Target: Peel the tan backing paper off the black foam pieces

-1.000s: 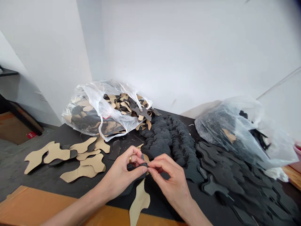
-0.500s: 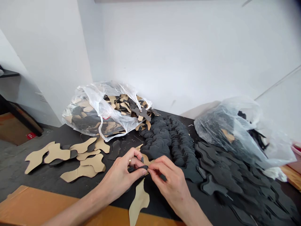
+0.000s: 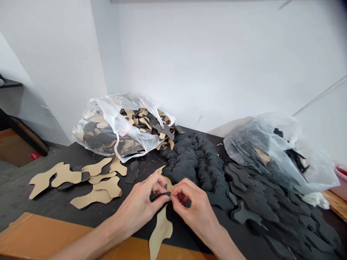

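Near the table's front edge, my left hand pinches a small black piece between thumb and fingers. My right hand meets it fingertip to fingertip, its thumb and index finger closed at the end of that black piece. A tan cut piece lies just below the hands, and another tan piece shows partly behind the fingertips. Beyond the hands are rows of overlapping black pieces. Further tan pieces lie to the left.
A clear plastic bag of tan and black pieces is at the back left. Another plastic bag stands at the right, behind loose black pieces. Cardboard lies along the front edge, and a white wall rises behind.
The fingers of my right hand have curled in slightly around the end of the black piece. Both hands remain in nearly the same place, and the pieces on the table have not moved.
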`<state>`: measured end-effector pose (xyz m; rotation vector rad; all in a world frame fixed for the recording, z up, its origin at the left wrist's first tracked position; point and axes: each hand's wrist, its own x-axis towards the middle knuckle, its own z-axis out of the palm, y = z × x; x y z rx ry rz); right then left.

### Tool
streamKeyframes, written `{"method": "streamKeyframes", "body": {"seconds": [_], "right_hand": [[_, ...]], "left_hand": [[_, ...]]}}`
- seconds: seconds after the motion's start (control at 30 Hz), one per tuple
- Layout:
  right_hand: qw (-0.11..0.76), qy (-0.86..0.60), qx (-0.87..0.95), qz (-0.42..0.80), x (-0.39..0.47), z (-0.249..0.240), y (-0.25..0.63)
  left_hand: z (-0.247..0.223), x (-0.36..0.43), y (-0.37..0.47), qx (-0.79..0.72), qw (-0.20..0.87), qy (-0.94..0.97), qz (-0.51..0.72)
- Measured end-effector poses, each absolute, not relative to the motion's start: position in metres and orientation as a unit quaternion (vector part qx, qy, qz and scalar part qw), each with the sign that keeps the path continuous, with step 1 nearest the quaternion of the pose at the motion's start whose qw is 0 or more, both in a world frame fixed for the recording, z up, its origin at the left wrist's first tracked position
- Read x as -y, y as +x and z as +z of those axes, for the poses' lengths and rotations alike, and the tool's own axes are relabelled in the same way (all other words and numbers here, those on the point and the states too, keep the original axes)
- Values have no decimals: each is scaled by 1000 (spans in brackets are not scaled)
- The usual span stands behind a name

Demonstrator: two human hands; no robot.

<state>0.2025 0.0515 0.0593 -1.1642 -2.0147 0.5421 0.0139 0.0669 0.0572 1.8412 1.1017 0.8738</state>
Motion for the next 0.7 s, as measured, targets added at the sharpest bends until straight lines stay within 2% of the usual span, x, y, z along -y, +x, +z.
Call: {"method": "streamKeyframes", "body": {"seconds": [0.2,0.53,0.6,0.7], "right_hand": [[337,-470,792,193,-52,57,199],[233,-421,870,-109,-43,48,191],[236,-415,869,-132,-43,50,188],[285,-431,847,-125,-45,51,185]], "left_hand": [[57,-65,14,-422,350,766,336],[63,-64,16,-429,345,771,319],[64,-64,17,-438,366,749,336],[64,-65,18,-444,418,701,368]]}}
